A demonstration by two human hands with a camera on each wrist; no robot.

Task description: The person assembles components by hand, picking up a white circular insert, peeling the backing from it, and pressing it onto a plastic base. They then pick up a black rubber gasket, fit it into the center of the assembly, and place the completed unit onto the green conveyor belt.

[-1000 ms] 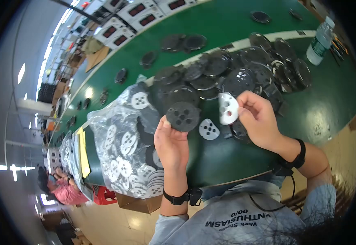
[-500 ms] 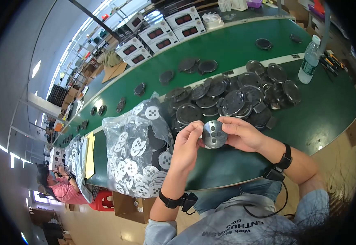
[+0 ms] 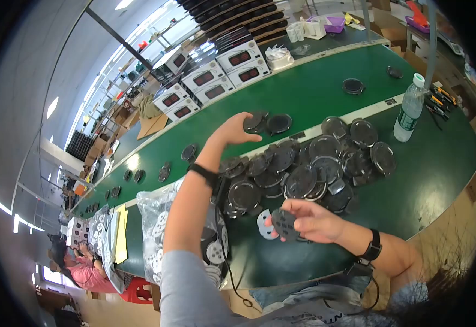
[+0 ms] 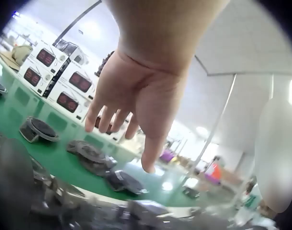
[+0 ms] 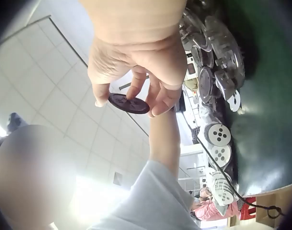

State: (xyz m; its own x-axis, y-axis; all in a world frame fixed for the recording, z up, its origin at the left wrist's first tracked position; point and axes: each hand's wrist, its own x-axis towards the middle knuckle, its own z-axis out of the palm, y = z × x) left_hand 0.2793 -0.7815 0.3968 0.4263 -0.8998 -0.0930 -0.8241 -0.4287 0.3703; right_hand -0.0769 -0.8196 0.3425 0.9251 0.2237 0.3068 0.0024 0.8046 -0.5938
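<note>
My right hand [image 3: 319, 222] pinches a dark round disc with several holes [image 3: 285, 223] near the front of the bench. Seen edge-on in the right wrist view, the disc [image 5: 129, 104] lies between thumb and fingers. Just behind it, a white holed piece [image 3: 265, 224] lies on the green surface. My left hand [image 3: 235, 131] is stretched out over the back strip, fingers extended around a black round device [image 3: 255, 122]. The left wrist view shows that hand [image 4: 136, 96] with straight fingers and nothing gripped, above the black devices [image 4: 91, 155].
A heap of black round devices [image 3: 303, 180] covers the bench middle. A plastic bag of white holed discs [image 3: 156, 223] lies left, under my left arm. A water bottle [image 3: 409, 109] stands right. Boxes [image 3: 202, 76] are stacked behind; a person in pink [image 3: 90, 275] sits far left.
Both hands held the disc together half a second ago. My left hand has since let go and reached forward to the back strip; the right keeps the disc, lower and nearer me.
</note>
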